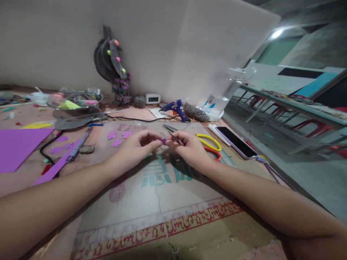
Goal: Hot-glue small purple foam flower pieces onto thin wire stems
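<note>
A small purple piece (pixel 163 141) is pinched between the fingertips of my left hand (pixel 142 144), whose fingers are closed on it. My right hand (pixel 187 146) meets it from the other side, its fingers closed round slim dark metal tweezers (pixel 176 138). Just left of my left hand lie purple flower cut-outs (pixel 116 143). Scissors with yellow and red handles (pixel 210 142) rest beside and behind my right hand.
A blue glue gun (pixel 175 108), grey yarn (pixel 196 112) and a small clock (pixel 153 98) stand behind. A phone (pixel 235 142) lies right. Purple sheet (pixel 23 148), pen (pixel 80 143) and a filled bowl (pixel 74 101) are left. A decorated grey ornament (pixel 108 57) stands at the wall.
</note>
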Demonstrator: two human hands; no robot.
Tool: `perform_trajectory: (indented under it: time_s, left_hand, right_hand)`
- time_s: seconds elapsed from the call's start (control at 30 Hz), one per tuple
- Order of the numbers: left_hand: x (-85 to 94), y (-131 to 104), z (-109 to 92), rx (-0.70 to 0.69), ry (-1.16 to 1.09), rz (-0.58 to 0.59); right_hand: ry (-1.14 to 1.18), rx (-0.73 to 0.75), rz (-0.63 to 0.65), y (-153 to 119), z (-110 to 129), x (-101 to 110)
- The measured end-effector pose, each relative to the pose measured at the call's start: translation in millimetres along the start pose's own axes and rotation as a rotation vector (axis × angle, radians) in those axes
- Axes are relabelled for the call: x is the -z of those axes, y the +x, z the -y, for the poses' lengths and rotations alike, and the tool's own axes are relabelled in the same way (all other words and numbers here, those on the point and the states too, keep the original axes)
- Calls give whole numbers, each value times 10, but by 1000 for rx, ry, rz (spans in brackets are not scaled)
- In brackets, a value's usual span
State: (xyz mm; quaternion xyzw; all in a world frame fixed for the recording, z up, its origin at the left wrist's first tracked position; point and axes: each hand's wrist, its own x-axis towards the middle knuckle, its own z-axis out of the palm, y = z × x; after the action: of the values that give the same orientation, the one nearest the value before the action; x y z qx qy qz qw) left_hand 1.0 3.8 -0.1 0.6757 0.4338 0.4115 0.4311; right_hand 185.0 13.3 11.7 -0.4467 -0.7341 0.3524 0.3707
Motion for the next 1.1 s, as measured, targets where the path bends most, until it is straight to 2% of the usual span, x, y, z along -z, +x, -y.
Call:
perform_trajectory:
  time_s: [0.13,0.23,0.43,0.6,0.77,1.1]
  left_hand:
    - [-4,-13,-4,38,23,-10]
    - [-11,-26,-40,42,54,-48]
    - [-21,-45,-81,-41,148,-131]
    - [-8,-54,-72,-56,213,-145]
    - [-3,-62,-75,-70,263,-169]
    - [-12,-74,-94,-70,282,-185]
  right_hand:
    - [20,7,40,2,-8,-14]
    - [-49,57,55,11,-32,21]
    - [-330,384,-42,88,-147,199]
    - [-600,541,38,82,-173,228]
    - [-683,572,26,66,-178,206]
    - [-638,559,45,66,-164,206]
